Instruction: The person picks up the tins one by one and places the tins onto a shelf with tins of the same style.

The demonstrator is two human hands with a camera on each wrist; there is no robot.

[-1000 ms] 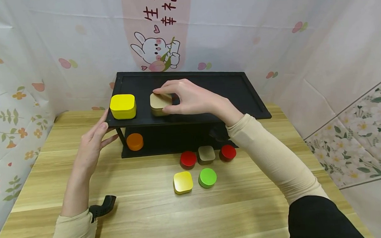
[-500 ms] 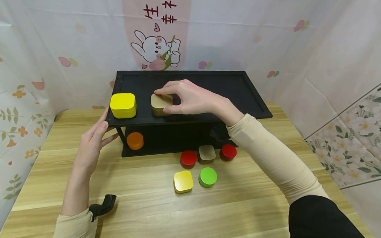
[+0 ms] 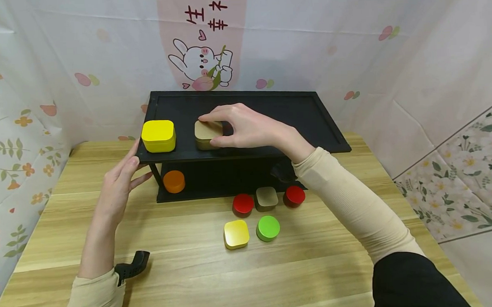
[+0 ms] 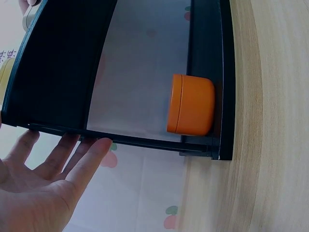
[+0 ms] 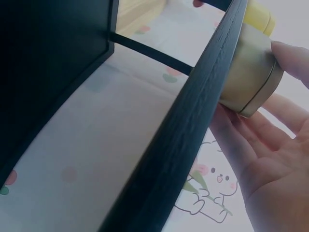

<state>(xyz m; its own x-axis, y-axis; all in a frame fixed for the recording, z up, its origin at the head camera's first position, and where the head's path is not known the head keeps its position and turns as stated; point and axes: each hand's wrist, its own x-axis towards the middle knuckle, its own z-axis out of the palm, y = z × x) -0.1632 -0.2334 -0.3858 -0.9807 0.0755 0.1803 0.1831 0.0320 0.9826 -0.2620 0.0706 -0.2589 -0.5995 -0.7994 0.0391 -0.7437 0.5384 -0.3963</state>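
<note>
So right hand [image 3: 247, 126] pinches the gold box [image 3: 206, 131], probably placing it, while left hand [image 3: 120, 182] touches the shelf [image 3: 277, 114] with straightish fingers; next likely needs a gentle let-go.

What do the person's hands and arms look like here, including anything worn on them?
The left hand and right hand are ungloved. The left beige sleeve has a bent black fitting at its cuff. The right beige sleeve, finely ribbed, reaches the wrist, with a black sleeve further up.
</note>
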